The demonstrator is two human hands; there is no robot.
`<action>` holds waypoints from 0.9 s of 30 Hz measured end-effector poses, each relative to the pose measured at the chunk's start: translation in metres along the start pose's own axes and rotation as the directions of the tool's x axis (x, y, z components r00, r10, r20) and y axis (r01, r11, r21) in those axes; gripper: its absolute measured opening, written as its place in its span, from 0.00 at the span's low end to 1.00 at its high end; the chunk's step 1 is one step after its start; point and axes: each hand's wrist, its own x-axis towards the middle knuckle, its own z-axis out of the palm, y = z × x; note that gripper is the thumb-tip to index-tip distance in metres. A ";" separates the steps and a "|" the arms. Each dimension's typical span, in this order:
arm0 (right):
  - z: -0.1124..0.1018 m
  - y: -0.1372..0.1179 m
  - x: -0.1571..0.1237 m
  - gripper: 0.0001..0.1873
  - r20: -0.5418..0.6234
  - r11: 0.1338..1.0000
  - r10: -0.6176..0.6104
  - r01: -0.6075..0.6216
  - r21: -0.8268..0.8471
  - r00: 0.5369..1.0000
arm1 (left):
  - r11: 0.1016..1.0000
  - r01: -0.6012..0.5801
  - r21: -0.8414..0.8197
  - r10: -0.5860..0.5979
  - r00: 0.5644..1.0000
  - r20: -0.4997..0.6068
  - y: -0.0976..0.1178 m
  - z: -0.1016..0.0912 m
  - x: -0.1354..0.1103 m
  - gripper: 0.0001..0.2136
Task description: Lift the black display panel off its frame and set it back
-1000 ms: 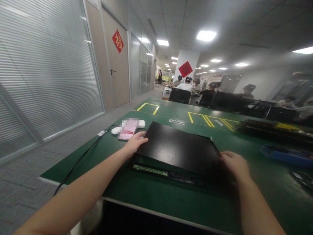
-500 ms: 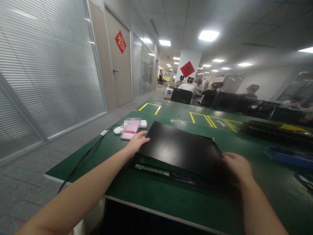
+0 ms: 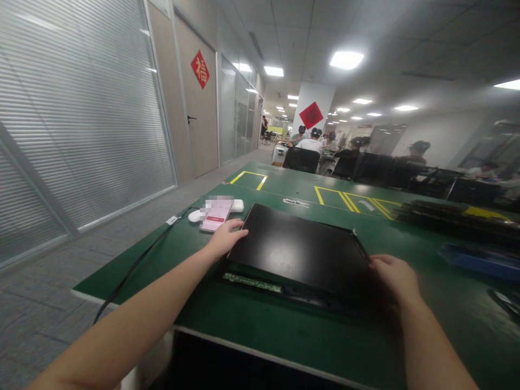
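Note:
Both hands grip a flat black display panel (image 3: 300,246) by its opposite side edges. On its left edge is my left hand (image 3: 225,238), thumb over the top and the other fingers partly hidden. At the right edge my right hand (image 3: 394,276) is closed, its fingertips in shadow. Beneath the panel lies a black frame (image 3: 309,295), and a strip of green circuit board (image 3: 254,281) shows along its near side. The panel sits slightly askew over the frame, so most of the frame is hidden.
A phone (image 3: 215,216) lies beside white rounded items on the green table (image 3: 134,265). A black cable (image 3: 150,252) runs over the left edge. To the right are a blue tray (image 3: 475,262) and stacked dark panels (image 3: 455,219). Several people sit beyond, near black chairs (image 3: 300,160).
The panel's far left corner has dropped slightly, and the light reflection on its face has shifted. Both hands keep their hold and have barely moved.

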 end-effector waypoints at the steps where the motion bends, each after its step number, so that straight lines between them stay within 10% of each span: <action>1: 0.000 0.000 0.000 0.17 0.002 1.000 0.006 -0.006 0.007 1.000 | 0.998 -0.010 0.065 0.009 1.000 0.002 -0.002 -0.001 0.001 0.16; 10: -0.001 -0.003 -0.002 0.17 0.005 0.999 0.031 -0.031 0.044 1.000 | 0.918 -0.089 0.387 0.050 0.993 0.109 -0.019 -0.004 0.008 0.19; 27: 0.000 -0.003 -0.002 0.16 0.017 0.984 0.060 -0.062 0.166 0.998 | 0.850 -0.168 0.499 0.093 0.981 0.170 -0.020 -0.003 0.007 0.15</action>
